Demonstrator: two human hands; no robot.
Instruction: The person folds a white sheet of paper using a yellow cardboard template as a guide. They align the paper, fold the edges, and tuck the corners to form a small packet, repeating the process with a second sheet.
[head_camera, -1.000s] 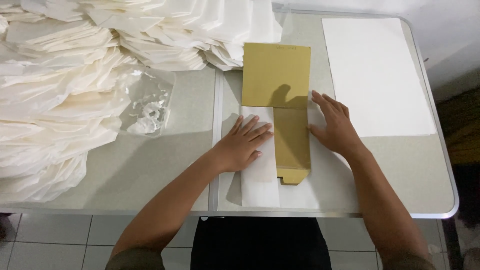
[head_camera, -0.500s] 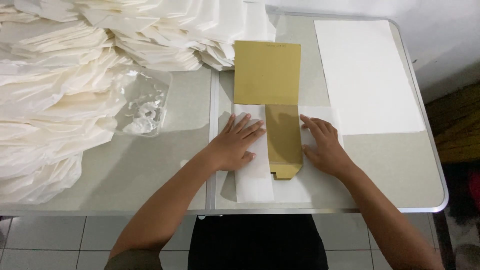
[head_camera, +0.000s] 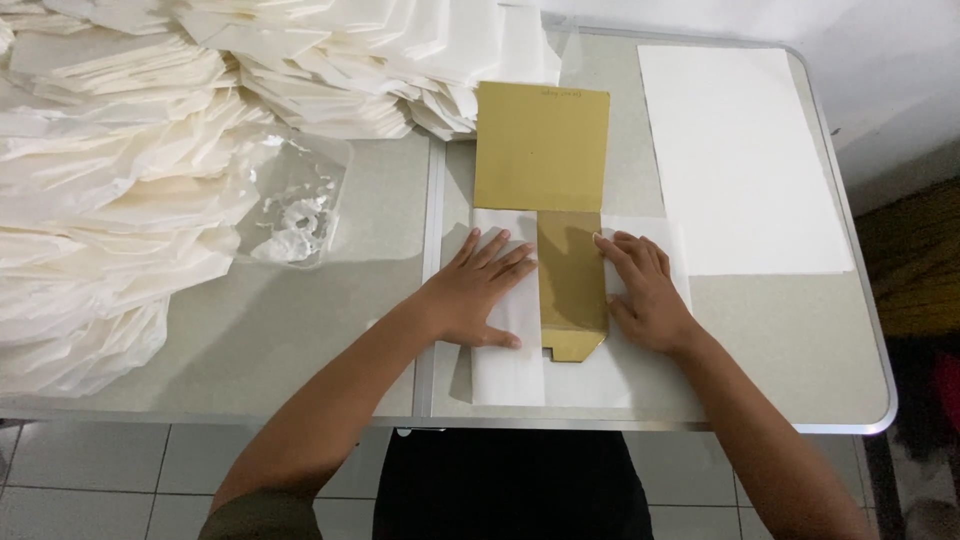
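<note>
Gold card template (head_camera: 556, 200) sits mid-frame on white paper (head_camera: 510, 365) — left hand (head_camera: 482, 292) and right hand (head_camera: 645, 293) press flat, grip wide, gripping nothing, pinning the flaps against its edges on the desk (head_camera: 300, 340).

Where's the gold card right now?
Head view, table centre: the gold card lies on white paper, its narrow lower part between the left hand and right hand.

Left hand (head_camera: 478, 295) and right hand (head_camera: 643, 292) flat, palms down; fingers spread
</note>
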